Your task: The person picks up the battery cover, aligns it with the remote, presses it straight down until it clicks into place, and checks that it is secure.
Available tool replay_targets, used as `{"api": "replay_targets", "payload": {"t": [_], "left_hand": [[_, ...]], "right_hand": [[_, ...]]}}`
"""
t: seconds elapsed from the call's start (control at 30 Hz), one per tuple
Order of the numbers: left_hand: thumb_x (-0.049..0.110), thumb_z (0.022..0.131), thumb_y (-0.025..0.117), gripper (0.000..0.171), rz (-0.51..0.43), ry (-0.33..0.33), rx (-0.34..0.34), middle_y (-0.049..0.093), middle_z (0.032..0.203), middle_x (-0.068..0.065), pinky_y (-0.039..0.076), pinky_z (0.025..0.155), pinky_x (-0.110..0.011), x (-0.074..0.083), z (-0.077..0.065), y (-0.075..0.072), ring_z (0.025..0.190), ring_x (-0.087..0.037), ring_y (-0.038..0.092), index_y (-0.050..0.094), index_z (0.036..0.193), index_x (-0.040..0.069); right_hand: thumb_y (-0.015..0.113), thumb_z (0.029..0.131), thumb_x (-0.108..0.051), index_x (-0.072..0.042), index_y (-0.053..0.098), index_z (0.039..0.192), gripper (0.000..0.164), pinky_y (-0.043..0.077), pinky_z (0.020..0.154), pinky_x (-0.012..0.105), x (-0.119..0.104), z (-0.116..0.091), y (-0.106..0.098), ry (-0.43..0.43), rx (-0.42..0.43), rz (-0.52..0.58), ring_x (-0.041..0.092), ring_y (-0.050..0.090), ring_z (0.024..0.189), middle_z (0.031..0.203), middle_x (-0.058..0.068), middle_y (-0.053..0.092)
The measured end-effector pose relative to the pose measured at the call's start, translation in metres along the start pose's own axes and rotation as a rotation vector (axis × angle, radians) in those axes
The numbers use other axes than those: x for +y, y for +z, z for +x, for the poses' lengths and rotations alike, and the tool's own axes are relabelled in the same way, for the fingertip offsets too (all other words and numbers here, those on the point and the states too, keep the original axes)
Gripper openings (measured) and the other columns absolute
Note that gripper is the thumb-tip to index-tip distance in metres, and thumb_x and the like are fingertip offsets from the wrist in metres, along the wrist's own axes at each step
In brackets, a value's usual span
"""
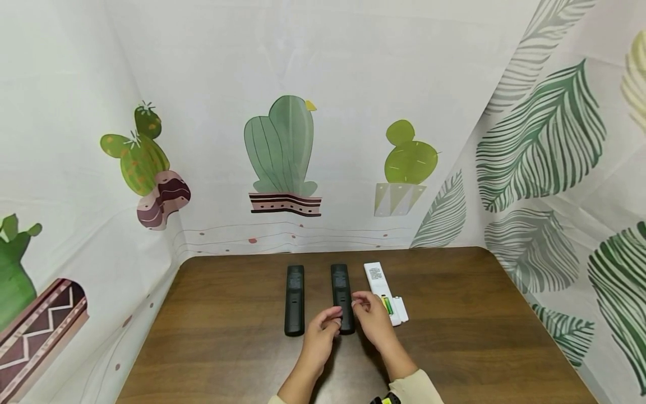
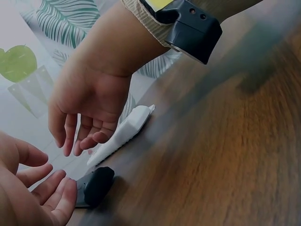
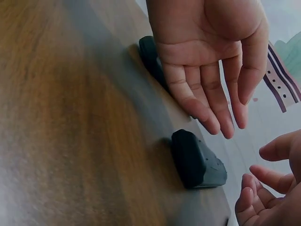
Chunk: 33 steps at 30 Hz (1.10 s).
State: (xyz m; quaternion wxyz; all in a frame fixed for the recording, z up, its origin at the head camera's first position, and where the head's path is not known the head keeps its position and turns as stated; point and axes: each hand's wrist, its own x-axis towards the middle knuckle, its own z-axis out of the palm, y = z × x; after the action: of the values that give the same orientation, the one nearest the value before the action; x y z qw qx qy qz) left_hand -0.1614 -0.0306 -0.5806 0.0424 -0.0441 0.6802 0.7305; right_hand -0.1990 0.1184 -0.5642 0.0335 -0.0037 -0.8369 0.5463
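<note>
Two black remote controls and a white one lie face down on the table. The middle black remote (image 1: 340,280) is between my hands. Left of its lower end is my left hand (image 1: 319,339), fingers loosely bent and holding nothing. On its other side hovers my right hand (image 1: 375,322), also with relaxed fingers and nothing in them. In the right wrist view a gap shows between both hands and the black remote (image 3: 195,162). Beside my right hand, the white remote (image 1: 374,275) has its compartment uncovered, showing green batteries (image 1: 387,305). Its white battery cover (image 1: 400,310) lies against its right side.
The other black remote (image 1: 295,303) lies to the left, roughly parallel to the middle one. The brown wooden table (image 1: 227,314) ends at the back against a white cloth (image 1: 348,140) printed with cacti and leaves.
</note>
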Motion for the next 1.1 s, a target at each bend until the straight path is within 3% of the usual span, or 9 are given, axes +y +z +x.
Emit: {"api": "replay_targets", "payload": {"t": [0.47,0.83,1.1], "left_hand": [[0.005,0.096,0.056,0.047,-0.036,0.021,-0.09,0.059,0.139,-0.025,0.054,0.1,-0.036,0.007,-0.005,0.011,0.129,-0.038,0.057,0.052,0.141,-0.006],[0.005,0.096,0.056,0.048,-0.032,0.036,-0.127,0.058,0.141,-0.025,0.052,0.104,-0.039,0.009,-0.005,0.023,0.131,-0.041,0.056,0.051,0.142,-0.006],[0.006,0.096,0.056,0.049,-0.029,0.022,-0.169,0.055,0.143,-0.026,0.048,0.109,-0.046,0.008,-0.005,0.029,0.133,-0.041,0.053,0.049,0.144,-0.006]], "right_hand": [[0.063,0.096,-0.009,-0.001,0.067,0.12,0.026,0.047,0.072,0.02,-0.004,0.002,-0.015,0.004,0.041,-0.012,0.011,0.059,0.084,0.107,0.013,0.065],[0.063,0.096,-0.007,-0.001,0.067,0.12,0.026,0.048,0.073,0.019,0.0,0.004,-0.029,0.02,0.088,-0.024,0.016,0.064,0.087,0.109,0.015,0.065],[0.064,0.095,-0.006,0.001,0.066,0.121,0.028,0.047,0.068,0.017,0.005,0.005,-0.038,0.028,0.105,-0.044,0.013,0.058,0.085,0.111,0.017,0.061]]}}
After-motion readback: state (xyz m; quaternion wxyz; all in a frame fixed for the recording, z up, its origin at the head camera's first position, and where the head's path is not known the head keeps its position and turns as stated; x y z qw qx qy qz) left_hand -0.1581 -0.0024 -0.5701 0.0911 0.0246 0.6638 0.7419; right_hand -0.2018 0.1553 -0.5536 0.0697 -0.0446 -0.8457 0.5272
